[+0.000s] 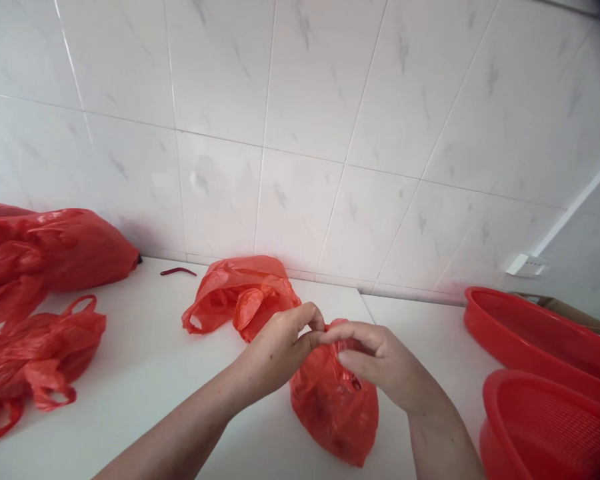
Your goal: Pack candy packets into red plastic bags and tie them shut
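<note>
A filled red plastic bag rests on the white tabletop, its top gathered between my hands. My left hand pinches the upper end of that bag, thumb against fingers. From the other side my right hand also grips the bag's top, its fingertips meeting those of my left hand. What lies inside the bag shows only as a darker shape. Just behind my left hand sits another red plastic bag, crumpled and with its mouth open, against the wall.
At the left lie a big stuffed red bag and a smaller red bag with loop handles. A thin dark red strip is near the wall. A red basin and a red perforated basket stand at right. A white socket is on the wall.
</note>
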The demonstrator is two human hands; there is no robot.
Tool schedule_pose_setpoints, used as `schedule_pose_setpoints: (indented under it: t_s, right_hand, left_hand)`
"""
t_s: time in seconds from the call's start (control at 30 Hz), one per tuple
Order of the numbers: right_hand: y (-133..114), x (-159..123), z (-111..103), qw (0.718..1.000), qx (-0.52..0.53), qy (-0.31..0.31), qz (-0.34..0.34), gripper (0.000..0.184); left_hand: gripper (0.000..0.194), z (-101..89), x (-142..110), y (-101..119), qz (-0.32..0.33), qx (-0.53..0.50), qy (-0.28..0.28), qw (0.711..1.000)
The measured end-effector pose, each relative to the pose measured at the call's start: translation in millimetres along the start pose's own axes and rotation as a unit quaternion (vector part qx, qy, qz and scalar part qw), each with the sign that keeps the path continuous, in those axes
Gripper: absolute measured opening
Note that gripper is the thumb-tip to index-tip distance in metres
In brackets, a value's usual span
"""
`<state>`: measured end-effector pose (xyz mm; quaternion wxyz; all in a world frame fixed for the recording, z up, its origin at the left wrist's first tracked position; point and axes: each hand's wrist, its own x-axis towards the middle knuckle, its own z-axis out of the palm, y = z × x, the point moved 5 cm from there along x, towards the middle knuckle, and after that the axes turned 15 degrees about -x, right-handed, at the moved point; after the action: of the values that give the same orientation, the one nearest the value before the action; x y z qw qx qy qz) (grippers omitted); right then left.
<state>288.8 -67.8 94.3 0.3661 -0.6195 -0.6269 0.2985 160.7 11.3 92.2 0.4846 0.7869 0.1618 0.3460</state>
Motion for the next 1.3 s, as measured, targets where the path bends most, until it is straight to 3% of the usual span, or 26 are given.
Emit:
schedule_pose_setpoints:
  t_s: [0.17, 0.23, 0.33, 0.47, 0.6, 0.67, 0.73, 0.83, 0.97, 1.07, 1.13, 1.23, 1.3]
  right_hand:
    - [-8.6, 0.4, -10.3, 0.974, -0.142, 0.142, 0.107, 0.026]
    - [-9.1, 1.9, -10.0, 0.967, -0.161, 0.145, 0.130, 0.021]
    - [-10.0, 4.1, -8.5, 0.980, -0.122, 0.132, 0.091, 0.027]
    - [-3.8, 6.5, -13.4, 0.988, -0.038, 0.151, 0.004, 0.028]
    - [31.2, 19.5, -22.1, 0.975, 0.002, 0.219, 0.047, 0.031]
    - [56.0, 28.6, -27.7, 0.954, -0.074, 0.274, 0.094, 0.029]
    - [82.7, 38.2, -30.2, 0.930, -0.153, 0.310, 0.127, 0.028]
    - [125.1, 50.8, -24.0, 0.920, -0.190, 0.309, 0.151, 0.028]
    - [166.6, 59.2, -7.2, 0.932, -0.195, 0.265, 0.152, 0.023]
    - [181.0, 60.8, -0.7, 0.945, -0.179, 0.240, 0.136, 0.023]
    - [186.4, 60.4, -1.4, 0.948, -0.163, 0.238, 0.134, 0.031]
    - [190.7, 59.4, -4.1, 0.951, -0.140, 0.240, 0.132, 0.038]
    - [192.2, 59.1, -4.5, 0.954, -0.128, 0.238, 0.129, 0.037]
  left_hand:
    - [0.014, 0.4, 0.1, 2.8, -0.027, 0.031, 0.017, 0.999]
    - [0.015, -0.2, 0.5, 3.4, -0.031, 0.045, 0.019, 0.998]
    - [0.015, -1.5, 0.8, 3.3, -0.020, 0.071, 0.020, 0.997]
    - [0.015, -3.5, 0.4, 6.6, 0.046, 0.111, 0.027, 0.992]
    - [0.017, 0.2, -4.4, 11.7, 0.102, 0.154, 0.001, 0.983]
    - [0.020, 7.7, -10.4, 13.3, 0.124, 0.197, -0.050, 0.971]
    - [0.022, 19.0, -19.9, 12.2, 0.142, 0.236, -0.136, 0.952]
    - [0.018, 32.8, -36.6, 4.0, 0.124, 0.267, -0.254, 0.921]
    - [0.012, 36.5, -48.0, -5.6, 0.054, 0.256, -0.302, 0.917]
    - [0.009, 38.0, -47.5, -4.2, 0.031, 0.170, -0.300, 0.938]
    - [0.015, 40.1, -42.6, -2.0, 0.058, 0.125, -0.265, 0.954]
    - [0.048, 46.3, -32.7, -8.2, 0.131, 0.163, -0.179, 0.961]
    - [0.069, 54.8, -28.6, -21.5, 0.155, 0.229, -0.166, 0.947]
